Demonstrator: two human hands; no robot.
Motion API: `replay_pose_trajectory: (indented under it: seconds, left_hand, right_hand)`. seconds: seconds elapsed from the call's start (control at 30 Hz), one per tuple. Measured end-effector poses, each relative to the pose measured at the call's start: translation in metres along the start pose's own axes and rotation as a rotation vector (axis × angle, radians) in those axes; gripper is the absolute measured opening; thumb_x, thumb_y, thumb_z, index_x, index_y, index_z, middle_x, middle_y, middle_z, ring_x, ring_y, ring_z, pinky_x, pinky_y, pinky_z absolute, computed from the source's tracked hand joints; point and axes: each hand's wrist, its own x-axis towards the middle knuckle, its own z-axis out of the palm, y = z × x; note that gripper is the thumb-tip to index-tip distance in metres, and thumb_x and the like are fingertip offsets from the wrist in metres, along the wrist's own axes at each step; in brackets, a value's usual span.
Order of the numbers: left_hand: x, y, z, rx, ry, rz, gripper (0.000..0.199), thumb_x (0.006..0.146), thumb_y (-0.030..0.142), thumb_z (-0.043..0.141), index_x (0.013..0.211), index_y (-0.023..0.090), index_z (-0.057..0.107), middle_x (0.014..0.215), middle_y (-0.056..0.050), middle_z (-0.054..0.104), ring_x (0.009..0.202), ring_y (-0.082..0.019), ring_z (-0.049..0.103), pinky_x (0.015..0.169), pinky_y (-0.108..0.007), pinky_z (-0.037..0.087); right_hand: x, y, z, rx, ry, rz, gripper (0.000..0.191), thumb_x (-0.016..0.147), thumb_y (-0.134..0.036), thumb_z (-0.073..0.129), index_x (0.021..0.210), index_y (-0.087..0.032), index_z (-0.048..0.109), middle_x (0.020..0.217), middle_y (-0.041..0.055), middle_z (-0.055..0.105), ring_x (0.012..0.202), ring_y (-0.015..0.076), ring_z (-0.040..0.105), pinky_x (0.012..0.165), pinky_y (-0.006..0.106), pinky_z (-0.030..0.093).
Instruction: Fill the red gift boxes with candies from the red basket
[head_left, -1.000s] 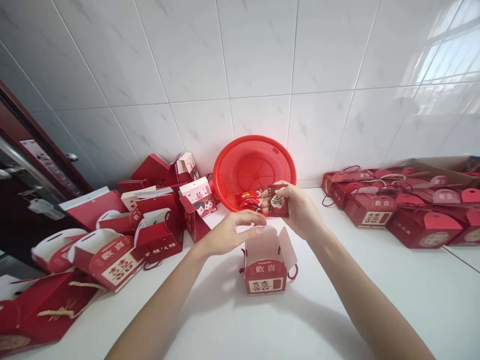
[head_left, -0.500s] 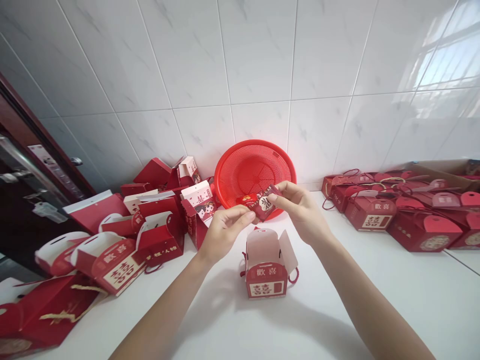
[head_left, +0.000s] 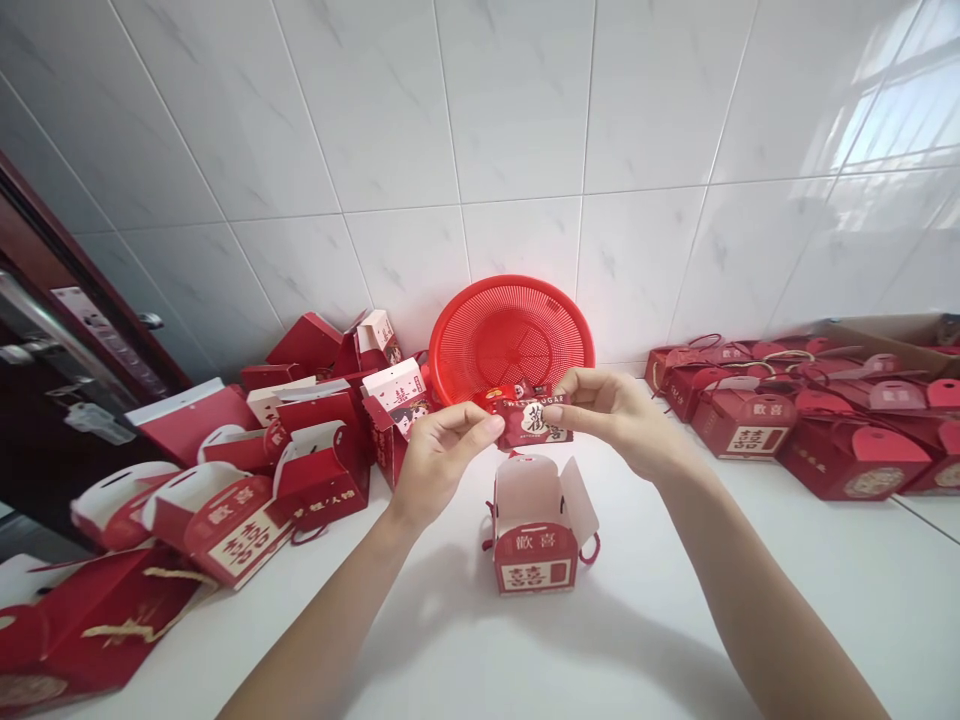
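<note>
Stretched between my two hands is a small dark-red candy packet (head_left: 534, 420) with white lettering and a round pale print. My left hand (head_left: 444, 455) pinches its left end between thumb and fingers. At the other end, my right hand (head_left: 619, 415) has the packet's right edge in a pinch. Just below and nearer to me, a red gift box (head_left: 535, 543) stands upright with its top flaps up, a pale inside and dark-red cord loops at its sides. Behind the packet a red plastic basket (head_left: 511, 300) leans against the wall, partly hidden, with red wrapped pieces near its lower edge.
Several open red gift boxes (head_left: 322, 470) crowd the left side of the white table (head_left: 450, 660). On the right stand several closed boxes (head_left: 742, 425), with a brown carton (head_left: 885, 335) behind them. White tiles form the back wall; a dark door is at far left.
The candy packet has gone from tilted to nearly level, its front now facing me more fully. My right hand has moved slightly down and right; both hands keep their pinch.
</note>
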Motion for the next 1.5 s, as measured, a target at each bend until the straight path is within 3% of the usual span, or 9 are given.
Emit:
replay_pose_trajectory:
  seconds: [0.13,0.27,0.4,0.6,0.97,1.13,1.37,1.5]
  left_hand:
    - [-0.001,0.001,0.0,-0.053,-0.006,-0.064,0.023,0.072,0.034,0.082,0.073,0.018,0.065,0.068,0.002,0.066,0.066,-0.012,0.061,0.065,-0.023,0.051]
    - [-0.001,0.001,0.0,-0.044,-0.014,-0.11,0.03,0.071,0.034,0.083,0.09,0.02,0.065,0.078,-0.001,0.073,0.074,-0.017,0.068,0.072,-0.028,0.055]
    - [-0.001,0.0,0.0,-0.021,-0.016,-0.093,0.034,0.074,0.034,0.081,0.098,0.021,0.062,0.072,0.002,0.071,0.069,-0.016,0.068,0.071,-0.028,0.054]
    - [-0.003,0.002,0.0,0.012,-0.051,-0.045,0.027,0.078,0.031,0.078,0.098,0.021,0.061,0.068,0.004,0.066,0.066,-0.013,0.064,0.065,-0.024,0.05]
    - [-0.001,-0.004,0.0,-0.045,-0.071,-0.033,0.027,0.075,0.031,0.079,0.096,0.021,0.065,0.066,0.004,0.056,0.063,-0.011,0.052,0.064,-0.023,0.047]
    - [-0.001,-0.003,0.0,-0.054,-0.05,-0.06,0.032,0.076,0.033,0.079,0.104,0.021,0.071,0.074,0.001,0.061,0.072,-0.013,0.057,0.07,-0.025,0.052]
    - [-0.001,-0.007,0.0,-0.027,-0.051,-0.099,0.033,0.075,0.036,0.081,0.102,0.019,0.075,0.096,-0.006,0.076,0.091,-0.021,0.07,0.081,-0.031,0.059]
    - [-0.001,-0.009,-0.002,-0.049,-0.038,-0.077,0.029,0.074,0.033,0.083,0.099,0.019,0.077,0.088,-0.005,0.077,0.082,-0.019,0.071,0.076,-0.029,0.06]
  right_hand:
    - [0.001,0.002,0.0,0.003,-0.005,0.014,0.028,0.074,-0.037,0.081,0.074,-0.018,0.06,0.073,0.0009,0.066,0.07,0.0143,0.063,0.067,0.029,0.051]
    - [0.002,0.004,-0.002,0.001,-0.024,0.028,0.032,0.073,-0.041,0.082,0.073,-0.018,0.059,0.073,0.001,0.066,0.07,0.0144,0.062,0.066,0.03,0.05]
    - [0.002,0.003,-0.004,-0.013,-0.053,0.049,0.032,0.073,-0.043,0.082,0.074,-0.018,0.061,0.074,0.0015,0.066,0.071,0.0142,0.061,0.066,0.029,0.049]
    - [0.003,0.006,-0.009,-0.039,-0.155,0.093,0.028,0.077,-0.043,0.078,0.078,-0.017,0.068,0.077,0.0022,0.067,0.075,0.0144,0.062,0.069,0.029,0.048]
    - [0.007,0.012,-0.009,0.075,-0.215,0.055,0.024,0.079,-0.039,0.077,0.079,-0.017,0.069,0.079,0.0025,0.068,0.073,0.0138,0.06,0.07,0.029,0.048]
    - [0.006,0.009,-0.008,0.041,-0.147,0.04,0.025,0.077,-0.038,0.08,0.076,-0.017,0.067,0.076,0.0009,0.066,0.072,0.0128,0.059,0.069,0.028,0.048]
    - [0.01,0.009,-0.006,0.078,-0.193,0.033,0.022,0.078,-0.036,0.078,0.075,-0.017,0.067,0.075,0.0008,0.066,0.07,0.0127,0.059,0.069,0.029,0.049]
    - [0.013,0.012,-0.006,0.076,-0.214,0.032,0.022,0.08,-0.037,0.077,0.077,-0.017,0.067,0.077,0.0007,0.066,0.071,0.0122,0.059,0.07,0.028,0.05]
